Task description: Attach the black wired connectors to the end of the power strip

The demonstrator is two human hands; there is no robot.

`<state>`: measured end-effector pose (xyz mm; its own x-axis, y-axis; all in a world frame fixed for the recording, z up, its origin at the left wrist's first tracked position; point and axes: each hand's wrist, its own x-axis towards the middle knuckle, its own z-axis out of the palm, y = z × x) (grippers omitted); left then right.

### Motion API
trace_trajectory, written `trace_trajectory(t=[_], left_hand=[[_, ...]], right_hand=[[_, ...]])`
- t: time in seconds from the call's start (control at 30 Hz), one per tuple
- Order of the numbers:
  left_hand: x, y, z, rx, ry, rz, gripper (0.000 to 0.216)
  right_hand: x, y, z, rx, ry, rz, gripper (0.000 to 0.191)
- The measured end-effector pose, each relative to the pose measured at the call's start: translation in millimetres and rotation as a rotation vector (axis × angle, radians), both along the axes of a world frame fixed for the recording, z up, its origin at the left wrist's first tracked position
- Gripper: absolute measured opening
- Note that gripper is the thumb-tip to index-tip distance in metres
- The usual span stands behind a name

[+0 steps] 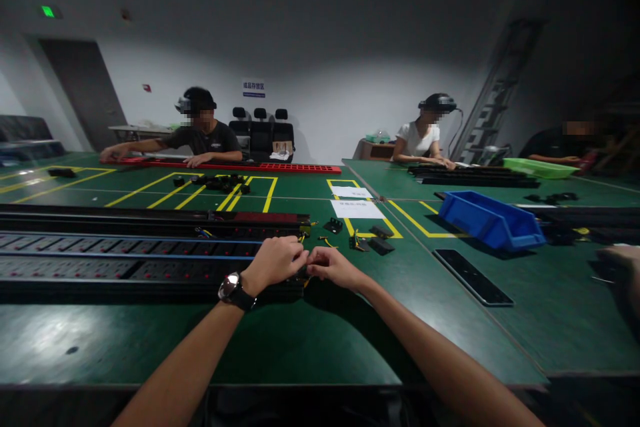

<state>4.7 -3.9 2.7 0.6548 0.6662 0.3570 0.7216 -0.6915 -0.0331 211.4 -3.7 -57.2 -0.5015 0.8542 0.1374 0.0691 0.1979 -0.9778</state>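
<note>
A long black housing (190,268) with rows of small red marks and blue edge strips lies across the table, its right end under my hands. My left hand (277,259), a watch (231,287) on its wrist, bends over that end with fingers closed. From the right, my right hand (334,267) meets it, thumb and forefinger pinched together at the end of the housing. Whatever is between the fingertips is hidden. Bits of yellow wire show beside them. Just beyond lies a short yellow-green wire (326,241), near small black parts (381,245).
Behind the housing runs another black profile (150,219). White paper sheets (356,209), a blue bin (490,220) and a phone (473,277) lie to the right. Co-workers sit across the table, one at a red rail (300,167). Another person's hand (623,255) reaches in at the right edge.
</note>
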Motion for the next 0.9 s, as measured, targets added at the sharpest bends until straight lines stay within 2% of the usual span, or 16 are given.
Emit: trace_trajectory(t=[0.5, 0.9], left_hand=[[-0.4, -0.4, -0.3, -0.018, -0.009, -0.020, 0.039], [-0.7, -0.4, 0.1, -0.024, 0.009, -0.011, 0.038]], right_hand=[[-3.4, -5.1, 7.9, 0.005, 0.006, 0.044, 0.036], [-0.4, 0.4, 1.0, 0.012, -0.031, 0.041, 0.046]])
